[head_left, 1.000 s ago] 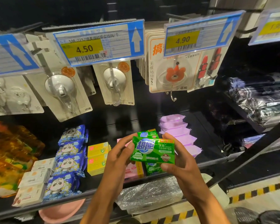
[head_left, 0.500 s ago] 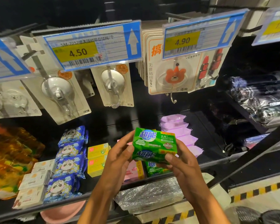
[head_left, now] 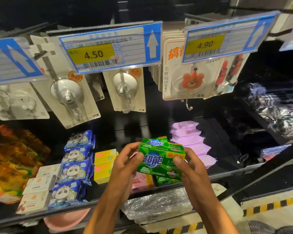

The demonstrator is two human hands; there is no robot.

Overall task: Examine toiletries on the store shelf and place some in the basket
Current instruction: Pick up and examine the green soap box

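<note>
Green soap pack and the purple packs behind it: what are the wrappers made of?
Green soap pack: glossy printed wrapper, either plastic film or coated paper, can't tell which. It shows sheen and sharp, folded box edges. Purple packs: probably soft plastic film with a satin finish, going by the pillowy shape and crimped, sealed ends.

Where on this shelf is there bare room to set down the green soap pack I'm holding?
Bare shelf shows behind the yellow boxes, between the blue panda packs and the purple packs. Another bare strip runs right of the purple packs. The front left is crowded with white boxes and those packs.
</note>
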